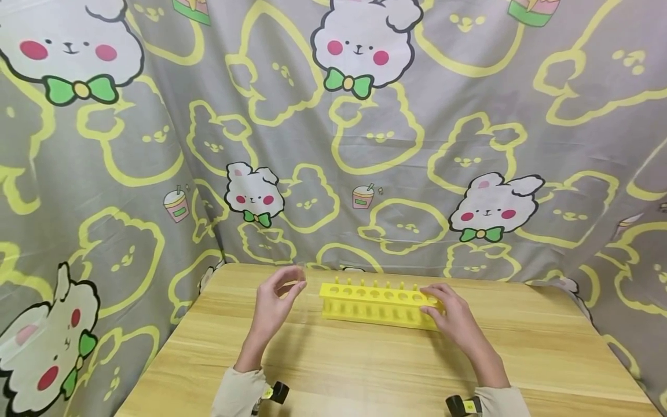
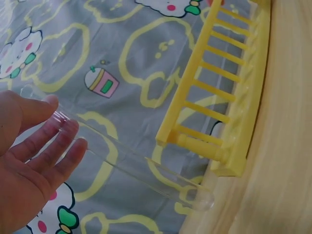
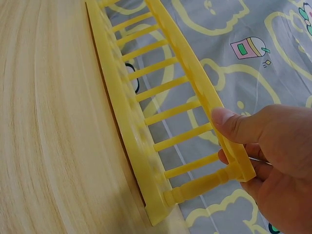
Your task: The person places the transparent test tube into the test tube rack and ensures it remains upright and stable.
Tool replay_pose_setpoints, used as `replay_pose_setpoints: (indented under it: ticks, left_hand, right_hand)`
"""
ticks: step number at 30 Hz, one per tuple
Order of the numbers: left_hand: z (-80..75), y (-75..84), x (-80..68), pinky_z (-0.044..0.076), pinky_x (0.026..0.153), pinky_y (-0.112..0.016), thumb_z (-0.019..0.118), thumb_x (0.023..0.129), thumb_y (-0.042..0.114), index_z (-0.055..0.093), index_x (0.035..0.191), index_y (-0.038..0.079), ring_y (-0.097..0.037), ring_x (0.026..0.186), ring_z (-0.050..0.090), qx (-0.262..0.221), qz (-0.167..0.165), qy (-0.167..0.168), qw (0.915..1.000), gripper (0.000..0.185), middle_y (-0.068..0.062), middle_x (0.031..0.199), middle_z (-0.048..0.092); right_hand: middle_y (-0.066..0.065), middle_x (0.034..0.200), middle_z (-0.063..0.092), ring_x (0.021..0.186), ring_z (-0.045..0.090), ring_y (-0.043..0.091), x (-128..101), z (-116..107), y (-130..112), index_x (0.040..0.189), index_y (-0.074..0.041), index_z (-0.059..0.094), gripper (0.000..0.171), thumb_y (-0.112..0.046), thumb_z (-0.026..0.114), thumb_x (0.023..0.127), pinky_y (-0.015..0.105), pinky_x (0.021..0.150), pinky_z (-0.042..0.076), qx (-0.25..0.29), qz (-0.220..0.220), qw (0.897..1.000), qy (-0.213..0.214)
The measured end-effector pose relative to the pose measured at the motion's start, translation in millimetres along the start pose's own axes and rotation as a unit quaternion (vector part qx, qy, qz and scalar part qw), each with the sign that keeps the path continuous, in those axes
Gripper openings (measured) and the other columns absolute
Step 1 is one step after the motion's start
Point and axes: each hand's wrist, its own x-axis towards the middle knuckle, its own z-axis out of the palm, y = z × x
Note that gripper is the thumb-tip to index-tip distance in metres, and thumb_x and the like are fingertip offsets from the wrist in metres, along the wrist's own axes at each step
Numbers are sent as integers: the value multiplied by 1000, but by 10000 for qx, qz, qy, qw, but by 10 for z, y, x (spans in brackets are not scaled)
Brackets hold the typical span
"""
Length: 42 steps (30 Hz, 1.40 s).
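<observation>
A yellow test tube rack with a row of round holes and a row of pegs stands on the wooden table. My right hand grips the rack's right end, thumb on the top plate and fingers round its far side, as the right wrist view shows. Left of the rack, my left hand pinches a clear test tube near its upper end between thumb and fingers. The tube's rounded end points down toward the table, beside the rack's left end. No tubes show in the rack's holes.
The wooden table reaches back to a grey patterned curtain, which hangs behind it and along both sides. Dark wrist cameras are strapped at both sleeves.
</observation>
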Motion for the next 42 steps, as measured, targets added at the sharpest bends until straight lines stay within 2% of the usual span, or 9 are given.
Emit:
replay_pose_setpoints:
  ticks: [3,8,14,21,24,28,32,36,42]
  left_hand:
    - [-1,-105,33,62,84,-34,74,90,-6,70,116,-1,-32,102,71,-46,62,67,9999,26,-15,106,72]
    - [-20,-89,104,61,85,-29,75,92,-2,71,115,2,-26,101,70,-157,243,179,9994,24,-14,106,73]
    - [-15,-44,153,59,86,-26,73,91,-6,70,118,-2,-24,102,69,-158,159,250,9994,27,-18,108,72]
    - [21,173,192,60,86,-32,70,91,-13,67,118,-12,-35,100,69,-228,228,305,9990,27,-28,107,70]
    - [33,291,213,60,86,-31,70,90,-13,67,117,-13,-37,99,70,-317,278,352,9985,27,-28,106,70]
    - [56,344,241,59,87,-27,70,90,-13,67,117,-13,-38,99,70,-364,321,414,9980,27,-28,106,71]
    - [91,312,279,59,88,-27,70,90,-14,67,118,-14,-42,100,69,-441,301,437,9976,28,-29,107,71]
    - [117,161,319,59,88,-26,70,90,-14,67,118,-14,-44,100,69,-525,297,471,9971,29,-30,108,70]
    - [112,26,361,59,86,-24,71,90,-12,69,120,-8,-27,100,72,-669,403,566,9953,30,-26,110,71]
  right_hand:
    - [19,121,64,113,63,43,0,-6,7,123,4,69,38,0,80,87,58,93,54,-13,23,10000,-4]
    - [19,120,64,111,64,42,-3,1,19,122,4,69,38,1,80,86,57,91,55,-18,-16,10000,26]
    - [18,119,64,111,64,41,-2,7,26,122,4,69,38,1,81,86,56,92,56,-31,-48,10000,44]
    - [18,119,64,111,64,41,-6,5,19,122,4,69,38,1,80,86,56,92,56,-24,-26,10000,41]
    - [18,118,65,111,64,41,-7,4,12,122,5,69,38,1,81,85,56,92,55,-4,-49,10000,66]
    - [18,118,65,111,64,41,-6,0,11,121,5,69,38,1,81,85,57,93,55,17,-87,9999,103]
    - [17,118,65,110,65,40,-6,-3,22,121,5,70,38,2,81,84,56,93,55,18,-114,9998,148]
    - [17,117,65,109,65,39,-5,5,29,120,4,70,39,2,82,83,55,92,56,-1,-139,9997,195]
    - [16,116,65,108,66,38,-3,5,17,121,4,70,39,2,82,84,53,91,56,-8,-150,9997,173]
